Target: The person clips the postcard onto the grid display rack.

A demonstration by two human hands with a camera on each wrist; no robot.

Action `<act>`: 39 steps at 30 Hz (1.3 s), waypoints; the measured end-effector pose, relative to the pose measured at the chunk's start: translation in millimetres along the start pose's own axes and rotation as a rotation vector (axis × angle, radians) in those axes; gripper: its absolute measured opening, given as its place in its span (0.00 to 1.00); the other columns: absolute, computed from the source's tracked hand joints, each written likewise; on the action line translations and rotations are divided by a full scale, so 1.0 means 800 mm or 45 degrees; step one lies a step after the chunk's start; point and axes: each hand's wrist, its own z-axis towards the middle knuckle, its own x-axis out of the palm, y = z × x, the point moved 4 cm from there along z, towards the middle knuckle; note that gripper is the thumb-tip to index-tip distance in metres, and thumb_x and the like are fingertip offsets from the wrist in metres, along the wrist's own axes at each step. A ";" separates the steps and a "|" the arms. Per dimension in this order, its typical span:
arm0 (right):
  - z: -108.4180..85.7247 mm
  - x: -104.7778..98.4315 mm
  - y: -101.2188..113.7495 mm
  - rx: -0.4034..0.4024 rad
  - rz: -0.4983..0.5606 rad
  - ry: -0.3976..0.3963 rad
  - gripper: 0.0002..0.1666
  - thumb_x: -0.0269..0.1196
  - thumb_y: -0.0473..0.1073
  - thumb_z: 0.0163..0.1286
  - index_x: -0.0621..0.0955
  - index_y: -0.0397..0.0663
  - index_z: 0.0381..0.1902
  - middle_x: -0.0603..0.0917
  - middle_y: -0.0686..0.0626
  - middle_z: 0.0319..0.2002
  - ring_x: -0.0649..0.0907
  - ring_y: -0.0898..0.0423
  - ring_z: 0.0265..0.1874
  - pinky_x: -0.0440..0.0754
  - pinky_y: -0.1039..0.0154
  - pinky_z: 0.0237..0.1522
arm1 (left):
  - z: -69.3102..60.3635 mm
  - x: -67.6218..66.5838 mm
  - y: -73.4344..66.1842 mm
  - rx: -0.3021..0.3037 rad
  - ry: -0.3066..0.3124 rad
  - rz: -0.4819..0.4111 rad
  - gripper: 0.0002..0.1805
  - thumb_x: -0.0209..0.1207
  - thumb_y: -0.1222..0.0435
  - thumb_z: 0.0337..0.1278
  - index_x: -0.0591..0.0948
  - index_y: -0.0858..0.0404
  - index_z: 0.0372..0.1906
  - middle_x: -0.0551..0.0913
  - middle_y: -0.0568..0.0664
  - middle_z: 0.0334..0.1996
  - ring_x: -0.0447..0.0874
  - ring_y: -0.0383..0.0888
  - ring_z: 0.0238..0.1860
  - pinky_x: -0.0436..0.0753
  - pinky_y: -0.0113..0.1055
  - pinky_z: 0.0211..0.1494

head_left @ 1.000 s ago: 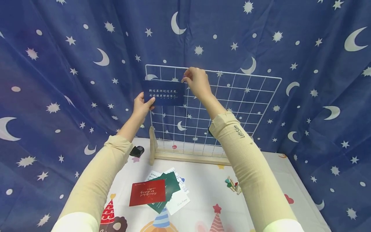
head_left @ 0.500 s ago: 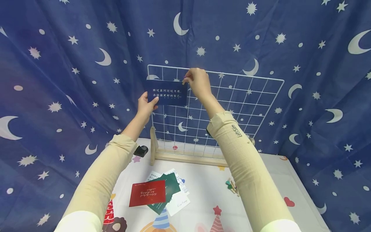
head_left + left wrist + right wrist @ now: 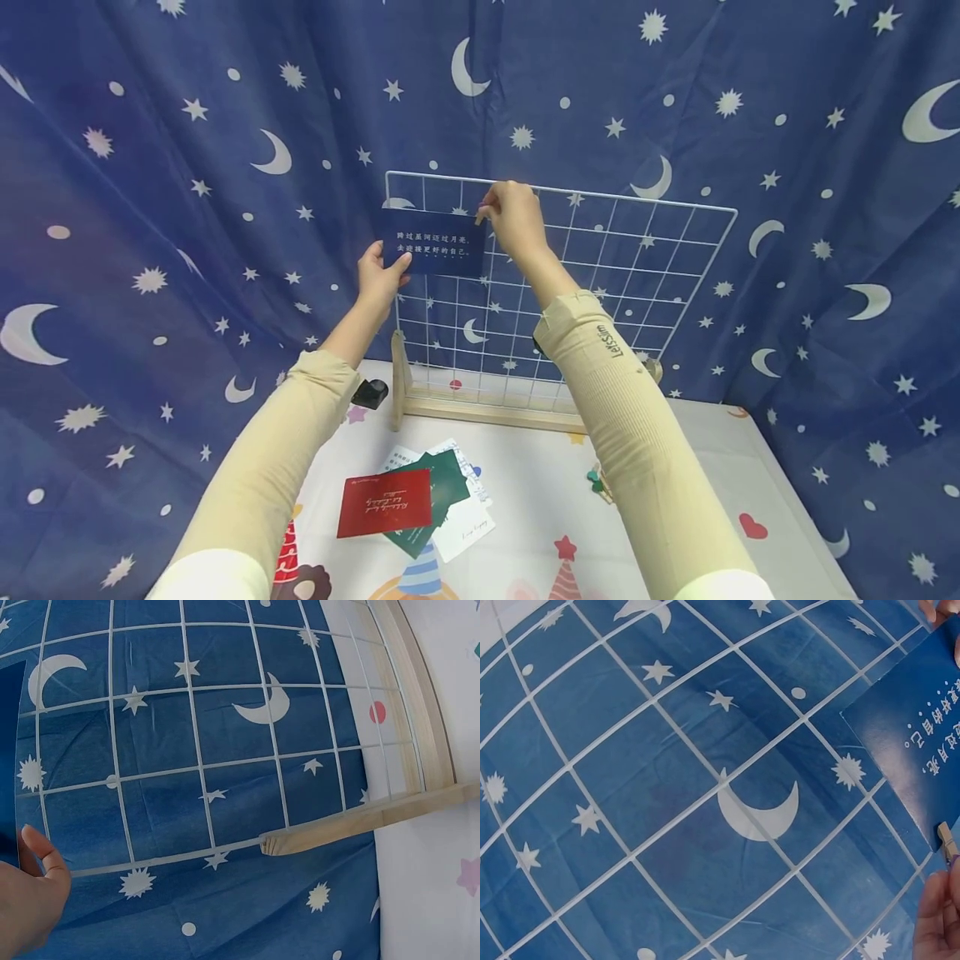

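A dark blue card (image 3: 435, 242) with two lines of white lettering is held against the upper left of a white wire grid (image 3: 592, 275). My left hand (image 3: 380, 271) pinches the card's left side, thumb across its front. At the card's top right corner my right hand (image 3: 516, 218) pinches a small wooden clothespin (image 3: 947, 841), whose tip meets the card's edge in the right wrist view. Whether it also bites on a wire cannot be told. In the left wrist view only part of the left hand (image 3: 34, 889) and a strip of the card (image 3: 9, 765) show.
The grid stands in a wooden base (image 3: 487, 412) on the table. Nearer lie a red card (image 3: 384, 502), a green card (image 3: 450, 477) and white cards (image 3: 467, 529), overlapping. More small clothespins (image 3: 599, 482) lie partly behind the right forearm. A starry blue curtain (image 3: 225, 192) hangs behind.
The head view has shifted slightly. Between one second and half a second ago the card and left hand moved a little right relative to the grid; both hands have kept their hold.
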 end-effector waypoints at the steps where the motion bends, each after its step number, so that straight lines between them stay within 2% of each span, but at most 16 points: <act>1: 0.000 0.000 -0.001 0.003 -0.009 0.001 0.12 0.60 0.40 0.65 0.82 0.35 0.38 0.86 0.40 0.38 0.83 0.48 0.35 0.81 0.60 0.40 | 0.000 0.001 0.001 0.004 -0.009 -0.010 0.27 0.53 0.68 0.65 0.63 0.66 0.67 0.70 0.60 0.64 0.74 0.53 0.60 0.82 0.32 0.51; 2: -0.001 0.000 -0.001 0.004 -0.015 0.003 0.12 0.60 0.40 0.65 0.82 0.35 0.38 0.86 0.40 0.38 0.83 0.48 0.35 0.81 0.59 0.40 | 0.000 0.003 0.001 0.012 -0.017 -0.028 0.25 0.53 0.69 0.65 0.65 0.66 0.65 0.73 0.60 0.60 0.75 0.54 0.59 0.82 0.32 0.50; 4: -0.001 0.000 -0.001 0.000 -0.022 0.007 0.12 0.60 0.40 0.65 0.82 0.35 0.38 0.86 0.40 0.39 0.84 0.48 0.36 0.81 0.59 0.41 | -0.001 0.006 0.002 0.017 -0.040 -0.037 0.23 0.53 0.69 0.64 0.67 0.66 0.64 0.75 0.60 0.58 0.77 0.52 0.55 0.82 0.27 0.45; 9: 0.000 0.000 0.000 -0.008 -0.050 0.017 0.12 0.60 0.40 0.65 0.83 0.35 0.37 0.86 0.41 0.40 0.85 0.47 0.39 0.82 0.59 0.46 | -0.004 0.010 0.002 0.034 -0.121 -0.048 0.22 0.54 0.70 0.63 0.68 0.68 0.61 0.76 0.62 0.56 0.78 0.41 0.42 0.79 0.19 0.35; 12: 0.001 -0.001 0.002 -0.002 -0.070 0.032 0.12 0.61 0.41 0.65 0.83 0.36 0.37 0.87 0.42 0.40 0.85 0.47 0.40 0.82 0.59 0.46 | -0.006 0.011 0.002 0.070 -0.182 -0.042 0.23 0.55 0.71 0.61 0.67 0.68 0.61 0.76 0.63 0.55 0.76 0.39 0.38 0.80 0.22 0.37; 15: 0.001 -0.003 0.005 0.013 -0.084 0.044 0.11 0.61 0.40 0.65 0.84 0.38 0.36 0.87 0.43 0.39 0.85 0.47 0.39 0.82 0.58 0.47 | -0.009 0.012 0.000 0.144 -0.251 0.001 0.24 0.56 0.71 0.60 0.65 0.67 0.61 0.74 0.63 0.53 0.75 0.44 0.42 0.81 0.31 0.45; 18: 0.002 -0.004 0.007 0.024 -0.123 0.053 0.10 0.61 0.40 0.65 0.84 0.39 0.37 0.87 0.44 0.39 0.85 0.47 0.39 0.82 0.57 0.46 | -0.013 0.014 -0.002 0.213 -0.320 0.080 0.25 0.56 0.69 0.61 0.63 0.64 0.61 0.72 0.63 0.54 0.73 0.52 0.50 0.76 0.42 0.56; 22: 0.000 -0.002 0.009 0.020 -0.185 0.068 0.11 0.60 0.42 0.66 0.84 0.41 0.39 0.87 0.45 0.41 0.85 0.48 0.39 0.82 0.57 0.46 | -0.017 0.016 -0.002 0.219 -0.401 0.170 0.26 0.57 0.65 0.62 0.61 0.59 0.62 0.68 0.60 0.57 0.68 0.54 0.56 0.70 0.47 0.59; 27: -0.006 0.001 0.007 -0.009 -0.210 0.048 0.12 0.58 0.42 0.68 0.82 0.41 0.44 0.86 0.44 0.44 0.85 0.48 0.42 0.82 0.58 0.48 | -0.017 0.019 0.001 0.188 -0.453 0.180 0.25 0.58 0.66 0.60 0.64 0.59 0.60 0.66 0.59 0.55 0.67 0.52 0.54 0.70 0.44 0.58; 32: -0.014 0.004 0.002 -0.067 -0.198 0.002 0.15 0.55 0.41 0.70 0.80 0.40 0.50 0.85 0.42 0.47 0.85 0.47 0.44 0.83 0.57 0.48 | -0.018 0.018 0.003 0.219 -0.492 0.151 0.25 0.58 0.70 0.58 0.68 0.61 0.61 0.69 0.58 0.55 0.68 0.50 0.55 0.69 0.40 0.61; 36: -0.021 0.004 -0.001 -0.096 -0.183 -0.030 0.16 0.53 0.38 0.71 0.78 0.40 0.54 0.84 0.40 0.48 0.85 0.47 0.39 0.84 0.59 0.42 | -0.021 0.018 0.004 0.232 -0.472 0.156 0.27 0.57 0.70 0.58 0.67 0.60 0.64 0.69 0.57 0.57 0.67 0.51 0.57 0.69 0.41 0.63; 39: -0.027 0.004 -0.002 -0.112 -0.164 -0.036 0.19 0.52 0.36 0.71 0.75 0.41 0.58 0.85 0.40 0.44 0.83 0.50 0.28 0.81 0.62 0.32 | -0.022 0.018 0.005 0.243 -0.464 0.144 0.28 0.56 0.72 0.58 0.67 0.59 0.65 0.68 0.57 0.59 0.67 0.51 0.59 0.69 0.41 0.65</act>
